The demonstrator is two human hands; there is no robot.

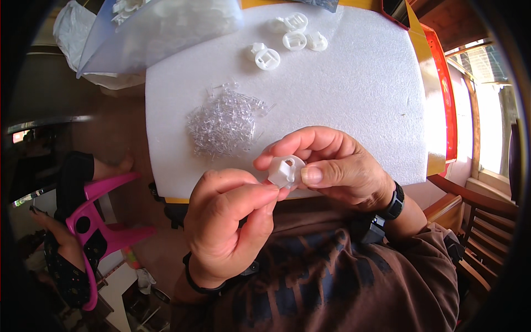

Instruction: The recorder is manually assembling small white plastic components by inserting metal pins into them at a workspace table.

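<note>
The right hand [348, 171] grips a white plastic fitting [281, 173]; the left hand [224, 224], pinched closed, meets its edge, hold unclear. Clear plastic bits [225, 123] heap at its ten o'clock, round fittings [295, 40] at twelve; foam board [354, 94] lies bare toward one, edge at three.

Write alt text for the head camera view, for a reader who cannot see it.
A person's right hand holds a small white plastic part, with the left hand pinched at its edge. Beyond them, a white foam-like board bears a pile of tiny clear pieces and several rounded white pieces.
</note>
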